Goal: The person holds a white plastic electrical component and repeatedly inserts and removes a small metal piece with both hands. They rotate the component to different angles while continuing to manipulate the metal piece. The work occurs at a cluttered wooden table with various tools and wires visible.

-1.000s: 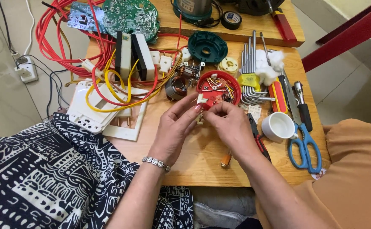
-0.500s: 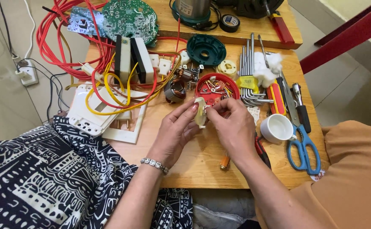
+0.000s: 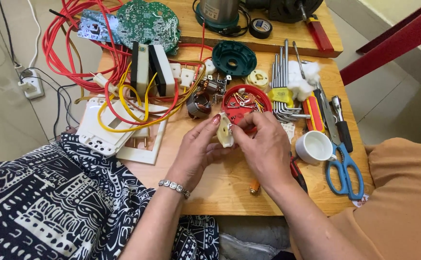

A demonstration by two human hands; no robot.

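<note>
Both my hands meet over the middle of the wooden table [image 3: 220, 185]. My left hand [image 3: 198, 147] and my right hand [image 3: 261, 147] together pinch a small cream plastic part [image 3: 226, 130] held upright between the fingertips. Just behind it sits a red round lid [image 3: 245, 102] filled with several small screws and metal bits. A small motor with a copper coil [image 3: 202, 101] lies left of the lid.
Red and yellow wires [image 3: 124, 96] loop over white switch plates [image 3: 109, 127] at left. A green circuit board [image 3: 148, 21], a teal round cover [image 3: 233, 58], hex keys [image 3: 282, 82], a white cup [image 3: 314, 147] and blue scissors [image 3: 345, 168] lie around.
The hands drew slightly back from the red lid. The red piece seen between the fingers a second ago is gone; the cream part now sits between both hands.
</note>
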